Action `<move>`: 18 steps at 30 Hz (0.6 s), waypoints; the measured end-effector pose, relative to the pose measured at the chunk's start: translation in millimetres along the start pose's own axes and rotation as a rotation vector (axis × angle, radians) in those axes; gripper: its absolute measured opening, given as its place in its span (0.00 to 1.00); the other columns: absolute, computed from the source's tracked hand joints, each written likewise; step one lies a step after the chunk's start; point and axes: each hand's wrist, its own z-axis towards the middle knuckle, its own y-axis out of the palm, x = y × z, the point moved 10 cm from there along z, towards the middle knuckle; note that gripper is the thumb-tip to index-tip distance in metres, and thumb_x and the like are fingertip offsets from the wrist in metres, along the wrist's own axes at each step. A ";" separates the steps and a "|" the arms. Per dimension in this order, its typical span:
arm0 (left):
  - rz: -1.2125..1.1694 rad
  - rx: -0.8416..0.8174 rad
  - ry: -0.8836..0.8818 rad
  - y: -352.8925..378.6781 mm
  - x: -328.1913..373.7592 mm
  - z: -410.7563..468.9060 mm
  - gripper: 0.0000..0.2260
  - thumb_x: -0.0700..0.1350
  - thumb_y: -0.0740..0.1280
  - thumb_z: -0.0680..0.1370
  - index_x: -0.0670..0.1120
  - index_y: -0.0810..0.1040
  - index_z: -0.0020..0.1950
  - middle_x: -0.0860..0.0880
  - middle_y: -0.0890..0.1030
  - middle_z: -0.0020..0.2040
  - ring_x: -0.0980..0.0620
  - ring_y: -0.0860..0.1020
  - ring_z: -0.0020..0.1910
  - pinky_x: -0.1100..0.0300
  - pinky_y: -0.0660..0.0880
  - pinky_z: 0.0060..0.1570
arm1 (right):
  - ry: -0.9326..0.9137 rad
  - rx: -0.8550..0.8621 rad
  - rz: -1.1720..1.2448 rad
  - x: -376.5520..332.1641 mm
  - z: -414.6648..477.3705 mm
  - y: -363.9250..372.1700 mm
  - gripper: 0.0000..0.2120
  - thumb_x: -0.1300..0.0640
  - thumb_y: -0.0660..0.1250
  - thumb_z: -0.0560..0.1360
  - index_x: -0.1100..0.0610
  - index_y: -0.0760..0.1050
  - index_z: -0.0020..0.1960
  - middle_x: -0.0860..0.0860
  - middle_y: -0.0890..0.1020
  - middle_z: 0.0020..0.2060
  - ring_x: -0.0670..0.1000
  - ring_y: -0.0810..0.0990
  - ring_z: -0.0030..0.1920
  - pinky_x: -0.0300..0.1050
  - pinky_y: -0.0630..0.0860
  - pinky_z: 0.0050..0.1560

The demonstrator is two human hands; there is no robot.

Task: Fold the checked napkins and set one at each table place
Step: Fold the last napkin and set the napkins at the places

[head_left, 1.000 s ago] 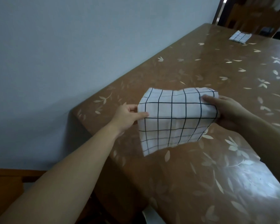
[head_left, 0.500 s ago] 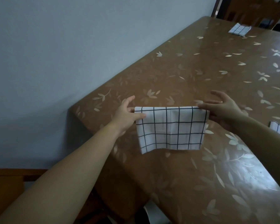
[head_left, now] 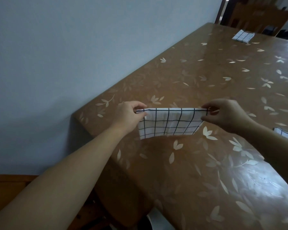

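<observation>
A white napkin with a dark check (head_left: 169,122), folded into a rectangle, lies low over the near left corner of the brown leaf-patterned table (head_left: 198,163). My left hand (head_left: 129,116) pinches its far left corner. My right hand (head_left: 223,113) pinches its far right corner between thumb and fingers. The far edge is pulled straight between both hands. A second folded checked napkin (head_left: 243,36) lies flat at the far end of the table. Part of another checked napkin (head_left: 286,135) shows at the right, behind my right forearm.
A pale wall (head_left: 73,55) runs along the table's left side. A wooden chair back (head_left: 259,15) stands beyond the far end. Below the near corner are wooden furniture (head_left: 5,188) and a light object (head_left: 156,218) partly under the table edge.
The napkin came down from an upright, held-up position to lie low over the table. Both hands moved down with it and now pinch its far corners, stretching the edge straight.
</observation>
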 end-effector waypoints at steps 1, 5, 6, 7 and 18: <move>0.024 -0.007 0.015 -0.3 2.5 0.1 0.09 0.44 0.74 0.73 0.48 0.84 0.53 0.55 0.82 0.46 0.60 0.77 0.43 0.73 0.71 0.43 | -0.059 -0.014 -0.056 -3.7 -0.2 2.3 0.10 0.62 0.75 0.70 0.60 0.83 0.51 0.50 0.80 0.40 0.50 0.79 0.41 0.42 0.75 0.45; 0.150 -0.085 0.089 5.1 9.5 0.0 0.07 0.45 0.73 0.74 0.48 0.85 0.51 0.53 0.83 0.46 0.58 0.78 0.44 0.67 0.72 0.45 | -0.123 -0.044 -0.233 -4.1 -3.0 7.0 0.03 0.57 0.71 0.74 0.56 0.83 0.44 0.47 0.79 0.38 0.47 0.76 0.37 0.41 0.74 0.37; 0.177 -0.100 0.101 6.9 10.6 -0.2 0.06 0.46 0.73 0.74 0.48 0.85 0.50 0.54 0.83 0.45 0.58 0.78 0.44 0.66 0.72 0.44 | -0.105 -0.058 -0.269 -2.1 -3.3 7.1 0.04 0.56 0.70 0.74 0.55 0.82 0.44 0.47 0.80 0.41 0.47 0.76 0.39 0.43 0.76 0.38; 0.195 -0.114 0.111 8.2 12.8 -0.6 0.06 0.47 0.73 0.74 0.49 0.85 0.49 0.55 0.83 0.43 0.58 0.78 0.43 0.65 0.73 0.43 | -0.089 -0.082 -0.314 -1.0 -3.4 7.5 0.03 0.54 0.69 0.75 0.53 0.81 0.46 0.48 0.81 0.45 0.47 0.76 0.43 0.44 0.76 0.40; -0.259 -0.234 0.049 -0.4 64.3 3.0 0.01 0.47 0.76 0.72 0.52 0.86 0.42 0.50 0.85 0.38 0.50 0.83 0.40 0.57 0.79 0.44 | -0.173 -0.356 0.089 -99.7 7.3 44.7 0.05 0.53 0.69 0.76 0.48 0.80 0.42 0.45 0.77 0.29 0.45 0.71 0.30 0.40 0.68 0.34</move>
